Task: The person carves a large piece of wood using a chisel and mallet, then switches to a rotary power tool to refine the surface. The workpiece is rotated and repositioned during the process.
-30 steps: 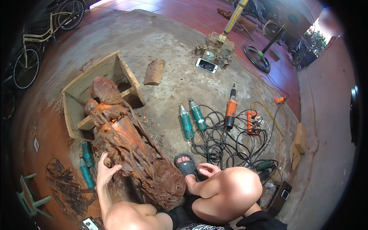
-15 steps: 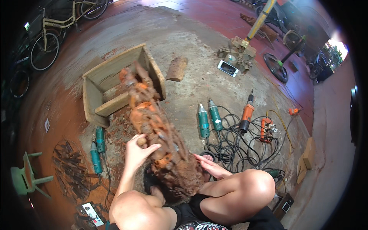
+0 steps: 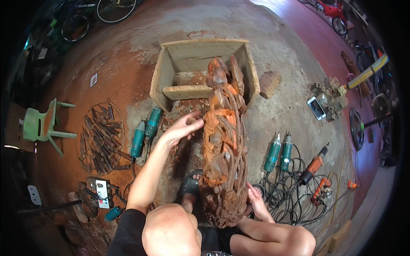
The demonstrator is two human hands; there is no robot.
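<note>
A long reddish-brown carved wooden sculpture (image 3: pixel 224 141) lies on the dusty floor in front of me, its far end resting on a wooden crate (image 3: pixel 200 68). My left hand (image 3: pixel 183 128) lies flat against the carving's left side, fingers spread. My right hand (image 3: pixel 255 200) presses on the lower right side of the carving near its base. My knees frame the near end, and one foot in a dark sandal (image 3: pixel 190 187) sits beside the carving.
Two teal power grinders (image 3: pixel 143 132) lie at the left, two more (image 3: pixel 279 151) and an orange tool (image 3: pixel 314 164) with tangled cables at the right. Several chisels (image 3: pixel 100 136) lie on a round mat. A green plastic chair (image 3: pixel 42 126), a phone (image 3: pixel 317 108) and a wood block (image 3: pixel 270 83) stand around.
The view has swung so the carving now lies straight ahead. My left hand has slid up along its left side; my right hand has shifted onto the lower right side.
</note>
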